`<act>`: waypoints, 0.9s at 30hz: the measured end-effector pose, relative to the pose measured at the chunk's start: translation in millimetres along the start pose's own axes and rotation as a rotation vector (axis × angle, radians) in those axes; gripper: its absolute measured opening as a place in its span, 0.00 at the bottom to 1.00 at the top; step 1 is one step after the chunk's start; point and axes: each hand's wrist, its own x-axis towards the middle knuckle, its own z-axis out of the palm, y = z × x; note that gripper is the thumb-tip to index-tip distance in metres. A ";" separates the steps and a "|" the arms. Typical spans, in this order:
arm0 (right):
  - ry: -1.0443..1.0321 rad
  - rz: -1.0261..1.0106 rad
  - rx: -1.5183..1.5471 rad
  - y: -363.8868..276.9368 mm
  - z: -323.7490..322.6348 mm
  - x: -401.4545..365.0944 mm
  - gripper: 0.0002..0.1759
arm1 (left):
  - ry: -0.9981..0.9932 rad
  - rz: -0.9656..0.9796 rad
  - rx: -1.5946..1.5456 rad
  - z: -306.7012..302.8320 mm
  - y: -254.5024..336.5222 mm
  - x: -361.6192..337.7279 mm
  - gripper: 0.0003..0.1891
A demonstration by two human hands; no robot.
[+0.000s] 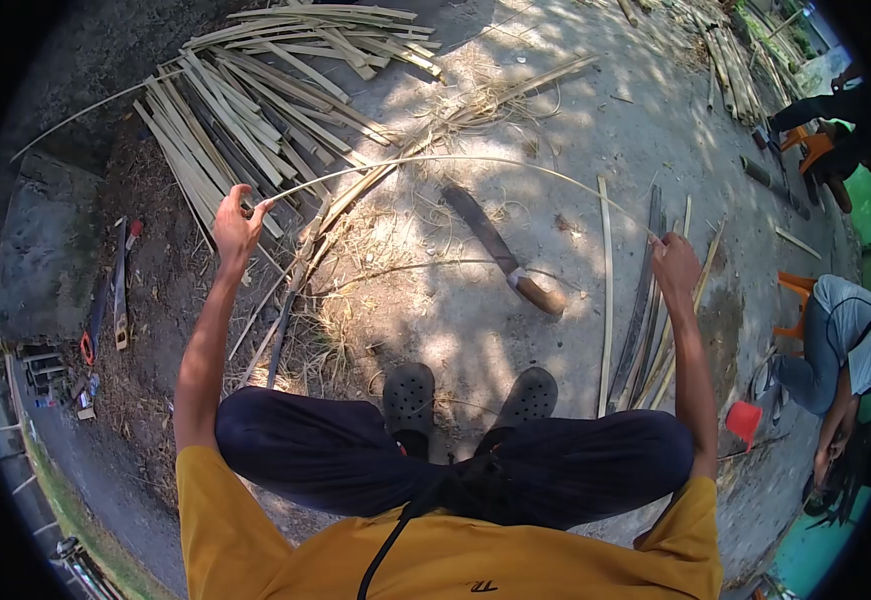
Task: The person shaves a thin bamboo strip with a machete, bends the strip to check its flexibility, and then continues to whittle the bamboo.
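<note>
A long, thin bamboo strip (455, 157) arches between my two hands, held out wide above the ground. My left hand (236, 225) pinches it near the left, thumb against finger. At the other end, my right hand (676, 264) is closed on the strip's tip with the fingers together. Below the arch, a machete (485, 235) with a wooden handle lies on the concrete, touched by neither hand. Thin shavings (335, 330) are scattered to the left of it.
A large pile of split bamboo slats (245, 110) lies at upper left. More slats (645, 310) are by my right arm. Saws (120, 300) lie far left. A red bucket (743, 421) stands at right, near a seated person (845, 330) and an orange chair (793, 300).
</note>
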 end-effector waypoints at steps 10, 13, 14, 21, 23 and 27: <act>-0.035 0.007 -0.021 -8.8 -5.2 4.1 0.19 | 0.049 0.033 0.055 -5.5 12.9 4.0 0.28; -0.032 -0.002 -0.042 -9.5 -5.4 2.9 0.20 | -0.028 -0.029 0.047 -12.7 19.4 5.3 0.26; -0.032 0.001 -0.045 -11.3 -6.2 1.4 0.20 | -0.022 -0.016 0.079 -13.0 21.2 5.3 0.25; -0.059 -0.002 -0.060 -15.0 -13.2 -0.3 0.20 | -0.056 0.016 0.089 -13.5 15.5 4.3 0.25; -0.061 0.001 -0.058 -14.5 -12.5 0.8 0.20 | -0.065 0.013 0.086 -13.6 16.1 3.8 0.25; -0.001 -0.001 -0.021 -3.9 -5.7 2.7 0.20 | -0.098 0.022 0.092 -14.4 13.0 4.4 0.25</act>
